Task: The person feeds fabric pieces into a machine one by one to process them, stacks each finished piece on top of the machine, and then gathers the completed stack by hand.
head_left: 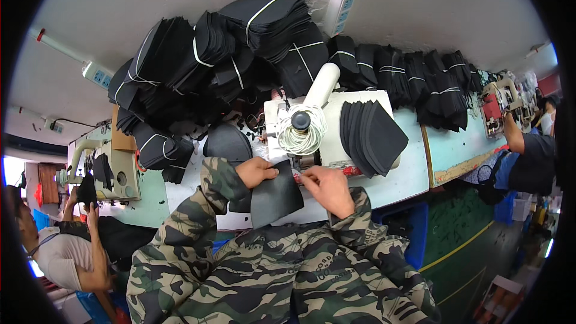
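My left hand (256, 172) grips the top edge of a dark, smooth panel (277, 195) with a curved lower edge, thumb on top. It hangs in front of a white bench machine (329, 126). Just right of the panel, my right hand (330, 188) has its fingers bent and closed near the panel's edge; what lies between the fingertips is too small to make out. A coil of white cord (300, 131) sits around the machine's dark knob. Fanned black panels (373, 137) lie on the machine's right side, and another dark panel (228, 145) rests left of it.
Tied bundles of black panels (264, 21) are heaped behind the table (414, 150), with a row of bundles (441, 87) to the right. A power strip (342, 7) hangs above. A blue crate (414, 231) stands below right. People (66, 258) work at both sides.
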`<action>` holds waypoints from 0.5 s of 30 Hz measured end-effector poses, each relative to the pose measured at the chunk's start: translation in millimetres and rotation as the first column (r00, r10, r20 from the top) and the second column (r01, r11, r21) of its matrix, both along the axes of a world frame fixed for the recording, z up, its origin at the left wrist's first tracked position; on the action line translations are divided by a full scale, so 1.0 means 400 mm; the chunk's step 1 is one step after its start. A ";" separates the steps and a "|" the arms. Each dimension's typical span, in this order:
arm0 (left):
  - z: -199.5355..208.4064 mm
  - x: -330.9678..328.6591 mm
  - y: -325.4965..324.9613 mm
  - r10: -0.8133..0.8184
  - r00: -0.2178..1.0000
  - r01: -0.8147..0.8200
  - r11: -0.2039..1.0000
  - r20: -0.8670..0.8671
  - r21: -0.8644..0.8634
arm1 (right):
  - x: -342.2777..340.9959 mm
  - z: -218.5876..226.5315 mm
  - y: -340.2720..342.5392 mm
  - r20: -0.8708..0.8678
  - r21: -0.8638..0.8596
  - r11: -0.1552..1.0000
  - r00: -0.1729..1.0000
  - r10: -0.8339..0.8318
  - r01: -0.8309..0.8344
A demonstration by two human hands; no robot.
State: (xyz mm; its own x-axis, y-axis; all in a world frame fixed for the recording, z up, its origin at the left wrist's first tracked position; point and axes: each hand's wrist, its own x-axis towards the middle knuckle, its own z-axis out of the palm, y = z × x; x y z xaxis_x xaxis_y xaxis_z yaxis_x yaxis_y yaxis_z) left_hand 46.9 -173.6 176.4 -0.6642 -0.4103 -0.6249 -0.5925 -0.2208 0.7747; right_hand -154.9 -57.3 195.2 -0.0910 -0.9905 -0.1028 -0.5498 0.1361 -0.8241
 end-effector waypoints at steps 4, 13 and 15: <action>-0.047 -0.003 -0.036 -0.070 0.997 0.068 0.996 0.036 0.049 | -0.033 0.023 -0.012 -0.002 -0.035 0.998 0.999 -0.050 0.050; -0.108 -0.074 -0.006 0.208 0.949 -0.189 0.977 -0.236 0.102 | -0.057 0.041 -0.065 -0.451 -0.071 0.986 0.887 0.101 -0.149; -0.090 -0.075 -0.015 0.133 0.973 -0.120 0.990 -0.189 0.080 | -0.058 0.035 -0.068 -0.472 -0.098 0.984 0.878 0.083 -0.146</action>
State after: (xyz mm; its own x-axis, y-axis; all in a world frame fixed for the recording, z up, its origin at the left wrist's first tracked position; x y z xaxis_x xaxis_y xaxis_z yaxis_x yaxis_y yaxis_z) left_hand 16.7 -179.7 140.3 -0.7208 -0.4595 -0.5190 -0.3968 -0.3403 0.8525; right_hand -177.9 -84.5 209.2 0.0178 -0.9986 0.0497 -0.8788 -0.0394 -0.4757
